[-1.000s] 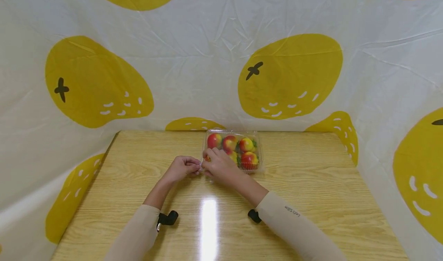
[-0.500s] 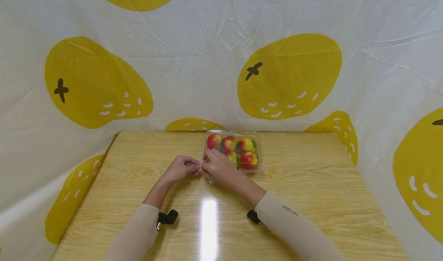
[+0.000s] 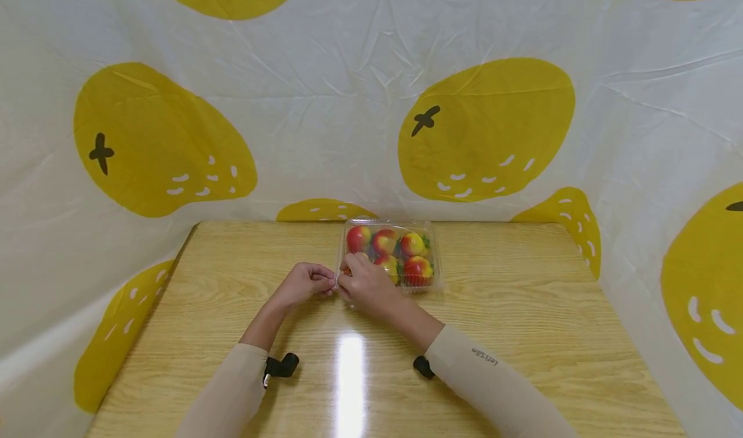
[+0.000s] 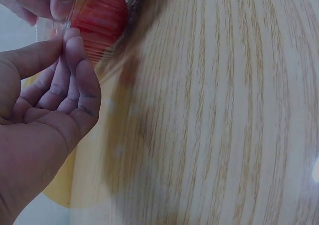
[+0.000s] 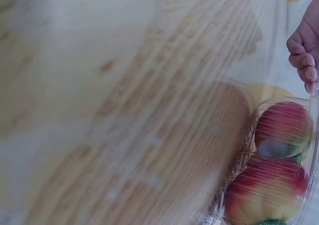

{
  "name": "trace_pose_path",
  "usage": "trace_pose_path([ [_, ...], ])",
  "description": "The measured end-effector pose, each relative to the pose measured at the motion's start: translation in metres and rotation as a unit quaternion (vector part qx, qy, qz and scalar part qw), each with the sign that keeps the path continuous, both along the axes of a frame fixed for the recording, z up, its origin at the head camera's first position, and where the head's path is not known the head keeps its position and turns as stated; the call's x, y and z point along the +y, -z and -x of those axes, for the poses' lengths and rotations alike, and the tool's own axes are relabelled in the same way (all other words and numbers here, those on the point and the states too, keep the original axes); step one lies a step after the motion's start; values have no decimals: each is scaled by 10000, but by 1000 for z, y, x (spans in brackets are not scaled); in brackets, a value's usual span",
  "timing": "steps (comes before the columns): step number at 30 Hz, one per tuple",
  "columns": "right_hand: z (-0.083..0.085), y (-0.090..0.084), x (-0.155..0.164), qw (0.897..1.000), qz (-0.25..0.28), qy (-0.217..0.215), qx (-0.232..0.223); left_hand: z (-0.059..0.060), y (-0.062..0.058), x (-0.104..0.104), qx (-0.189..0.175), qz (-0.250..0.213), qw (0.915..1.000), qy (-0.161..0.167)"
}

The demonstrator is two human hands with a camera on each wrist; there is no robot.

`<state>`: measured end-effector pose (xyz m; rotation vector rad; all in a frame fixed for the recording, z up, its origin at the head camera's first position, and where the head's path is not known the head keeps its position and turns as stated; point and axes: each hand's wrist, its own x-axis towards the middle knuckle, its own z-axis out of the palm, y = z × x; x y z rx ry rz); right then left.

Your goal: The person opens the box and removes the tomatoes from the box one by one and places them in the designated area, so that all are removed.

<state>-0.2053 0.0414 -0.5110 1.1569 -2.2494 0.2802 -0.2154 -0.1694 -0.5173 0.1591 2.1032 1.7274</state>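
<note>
A clear plastic clamshell box (image 3: 438,257), lid down over several red-and-yellow round fruits (image 3: 385,241), lies at the table's far edge. At its near left corner my left hand (image 3: 298,286) pinches the thin rim between thumb and index finger, as the left wrist view shows up close. My right hand (image 3: 371,283) reaches across the box's front left part, fingers bent down onto that same edge, and hides part of a fruit. Fingertips of both hands nearly meet there. In the right wrist view the ribbed box wall covers two fruits (image 5: 269,192), with green leafy bits beside them.
The wooden table (image 3: 511,335) carries a bright light reflection in front of the box. A white sheet (image 3: 325,148) printed with yellow fruit shapes hangs behind and at both sides. Black wrist mounts (image 3: 282,365) sit on the beige sleeves.
My right hand has slid slightly toward me along the box's left edge, uncovering more of the left front fruit. The left hand and the box stay in nearly the same place.
</note>
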Motion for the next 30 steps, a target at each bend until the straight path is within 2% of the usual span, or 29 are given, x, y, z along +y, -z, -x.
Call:
trace_pose_path([
  [9, -5, 0, -1, 9996, 60, 92, 248, 1, 1, 3, 72, 62, 10000, 23],
  [18, -7, -1, 0, 9997, 112, 183, 76, -1, 0, 7, 198, 205, 9996, -45],
  [23, -5, 0, -1, 9989, 238, 224, 337, -2, -2, 9, 351, 298, 9989, -34],
  [27, -5, 0, -3, 9981, 286, 227, 488, -3, 0, 9, 265, 271, 9992, -103],
  [30, -5, -1, -2, 9985, 285, 229, 395, -3, 1, 8, 199, 220, 9994, -156],
])
